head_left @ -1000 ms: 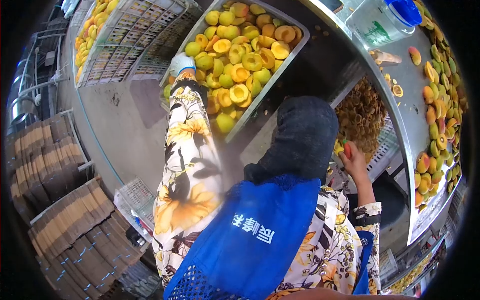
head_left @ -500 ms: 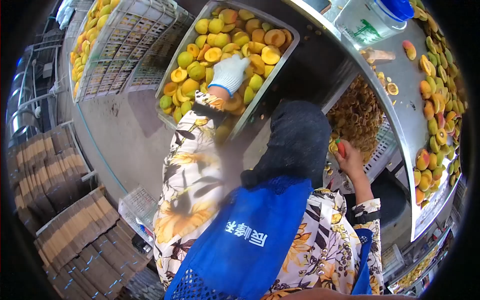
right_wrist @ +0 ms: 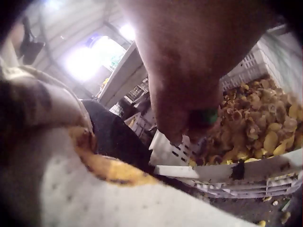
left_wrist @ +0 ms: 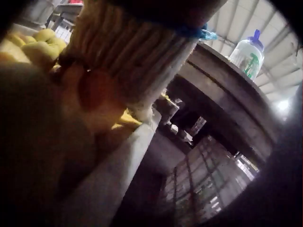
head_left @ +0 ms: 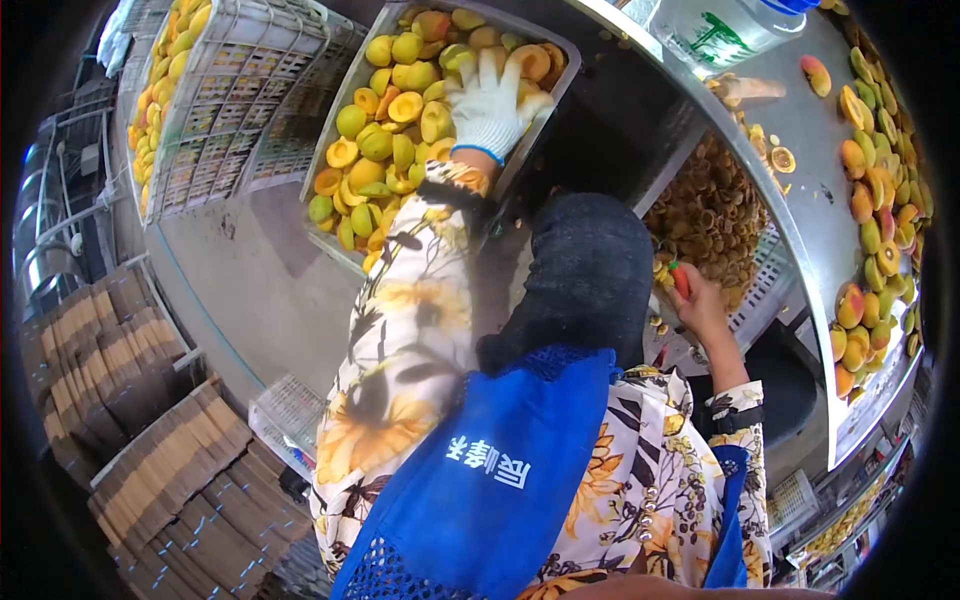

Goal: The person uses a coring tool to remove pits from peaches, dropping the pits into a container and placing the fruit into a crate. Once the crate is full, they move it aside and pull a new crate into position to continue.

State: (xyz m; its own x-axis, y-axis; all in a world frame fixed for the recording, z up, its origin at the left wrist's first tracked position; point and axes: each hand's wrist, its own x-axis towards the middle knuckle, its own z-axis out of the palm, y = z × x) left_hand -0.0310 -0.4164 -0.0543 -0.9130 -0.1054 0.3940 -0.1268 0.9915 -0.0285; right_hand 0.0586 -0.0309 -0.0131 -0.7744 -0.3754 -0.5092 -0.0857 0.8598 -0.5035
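My left hand (head_left: 490,113), in a white knit glove with a blue cuff, lies with fingers spread on halved yellow peaches (head_left: 405,107) that fill a grey tray (head_left: 318,165). It is near the tray's right side, and the left wrist view shows the glove close over the tray rim (left_wrist: 137,146). My bare right hand (head_left: 705,310) grips a tool by its red and green handle (head_left: 681,279); its working end is hardly visible. That hand is beside a white crate (right_wrist: 227,168) heaped with brown-yellow scraps (head_left: 708,215), over the crate's near edge in the right wrist view.
A metal table (head_left: 800,200) curves along the right, bearing many peach halves (head_left: 885,220) and a clear jug with a blue lid (head_left: 725,30). White crates (head_left: 225,110) with more fruit stand at the left, and stacked cardboard (head_left: 110,330) lies below them. My dark-clothed knee (head_left: 590,255) is between tray and scraps.
My left hand has moved rightward across the tray, from its left edge over the middle to the right side, and its fingers have spread. The right hand keeps its hold on the tool.
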